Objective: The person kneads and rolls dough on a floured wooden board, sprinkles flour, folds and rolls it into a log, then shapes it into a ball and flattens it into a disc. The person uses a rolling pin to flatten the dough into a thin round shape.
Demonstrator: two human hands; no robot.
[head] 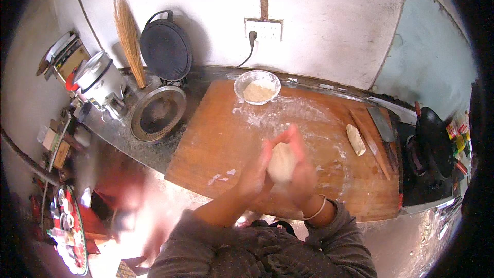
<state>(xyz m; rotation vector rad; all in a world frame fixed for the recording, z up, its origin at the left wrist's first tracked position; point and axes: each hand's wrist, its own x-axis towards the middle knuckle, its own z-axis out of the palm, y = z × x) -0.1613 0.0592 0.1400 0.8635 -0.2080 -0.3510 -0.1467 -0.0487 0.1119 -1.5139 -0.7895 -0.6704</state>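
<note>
Between both palms I hold a pale, rounded piece of dough above a floury wooden board. My left hand cups its left side, and my right hand wraps the right side, slightly blurred. The fingertips of the two hands come close together at the dough's far end. A bowl of flour stands at the board's back edge. A small roll of dough lies on the right part of the board, beside a wooden rolling pin. Past the pin is a cleaver.
Left of the board are a round metal sieve-like pan, a round black electric griddle, a straw whisk broom and a lidded metal pot. A dark wok stands right. A plug sits in the wall socket.
</note>
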